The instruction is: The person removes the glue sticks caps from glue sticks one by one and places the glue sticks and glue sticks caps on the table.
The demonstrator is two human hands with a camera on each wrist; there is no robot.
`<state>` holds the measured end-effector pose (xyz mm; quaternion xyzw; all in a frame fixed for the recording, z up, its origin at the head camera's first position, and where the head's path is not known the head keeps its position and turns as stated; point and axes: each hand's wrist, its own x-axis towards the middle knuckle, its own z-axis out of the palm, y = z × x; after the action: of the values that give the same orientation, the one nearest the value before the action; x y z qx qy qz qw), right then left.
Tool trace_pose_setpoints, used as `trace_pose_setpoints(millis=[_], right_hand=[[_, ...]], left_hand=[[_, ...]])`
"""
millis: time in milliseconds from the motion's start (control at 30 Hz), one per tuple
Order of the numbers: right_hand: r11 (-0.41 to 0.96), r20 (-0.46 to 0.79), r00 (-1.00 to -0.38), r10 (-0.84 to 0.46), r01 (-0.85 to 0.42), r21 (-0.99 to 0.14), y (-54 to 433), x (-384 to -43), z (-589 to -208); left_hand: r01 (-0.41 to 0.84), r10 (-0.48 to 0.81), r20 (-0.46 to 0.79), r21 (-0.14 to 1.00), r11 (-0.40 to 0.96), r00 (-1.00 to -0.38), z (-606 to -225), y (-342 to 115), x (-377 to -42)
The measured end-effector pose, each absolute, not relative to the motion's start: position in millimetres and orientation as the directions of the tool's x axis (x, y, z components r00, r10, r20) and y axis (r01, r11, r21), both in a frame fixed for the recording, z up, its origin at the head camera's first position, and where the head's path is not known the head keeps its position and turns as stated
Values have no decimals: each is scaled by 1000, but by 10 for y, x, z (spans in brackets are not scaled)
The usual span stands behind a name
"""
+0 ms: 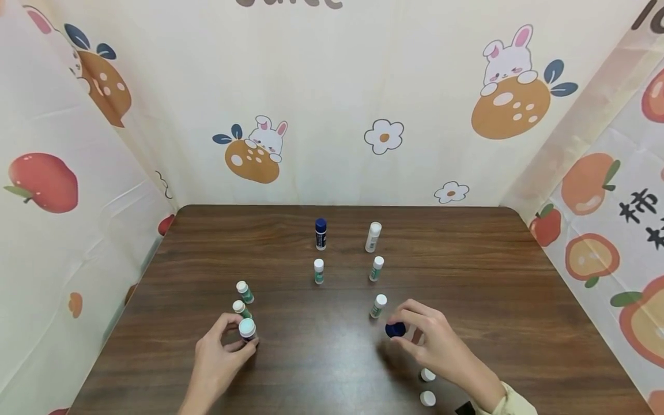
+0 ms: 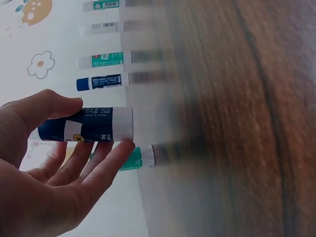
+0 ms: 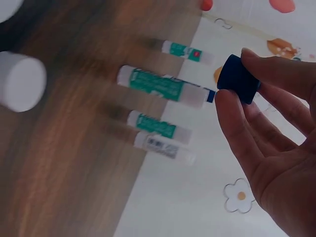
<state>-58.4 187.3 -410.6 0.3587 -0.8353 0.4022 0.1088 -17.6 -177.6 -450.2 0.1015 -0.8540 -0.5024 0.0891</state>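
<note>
My left hand (image 1: 220, 357) grips an upright dark blue glue stick (image 2: 89, 124) between thumb and fingers. Its pale top (image 1: 247, 327) shows in the head view, with no cap on it; its base is white. Just behind it stand two green-and-white glue sticks (image 1: 245, 291), their white caps on. My right hand (image 1: 427, 337) pinches a dark blue cap (image 3: 238, 79) between thumb and fingertips, held apart from any stick. Closest to that hand is another green-and-white glue stick (image 1: 378, 306), standing upright with a white cap.
Farther back on the brown table (image 1: 467, 259) stand a blue-capped glue stick (image 1: 321, 234), a white one (image 1: 373, 237) and two small green-and-white ones (image 1: 319, 271). Two loose white caps (image 1: 427, 398) lie by the right forearm. Printed cloth walls (image 1: 321, 69) border the table.
</note>
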Motion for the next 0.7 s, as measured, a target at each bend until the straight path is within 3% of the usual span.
trace_pose_setpoints(millis=[700], right_hand=[[538, 377, -806, -456, -587, -605, 2203, -440, -4441]], left_hand=[[-175, -307, -24, 864, 473, -951, -4577, -1911, -188]])
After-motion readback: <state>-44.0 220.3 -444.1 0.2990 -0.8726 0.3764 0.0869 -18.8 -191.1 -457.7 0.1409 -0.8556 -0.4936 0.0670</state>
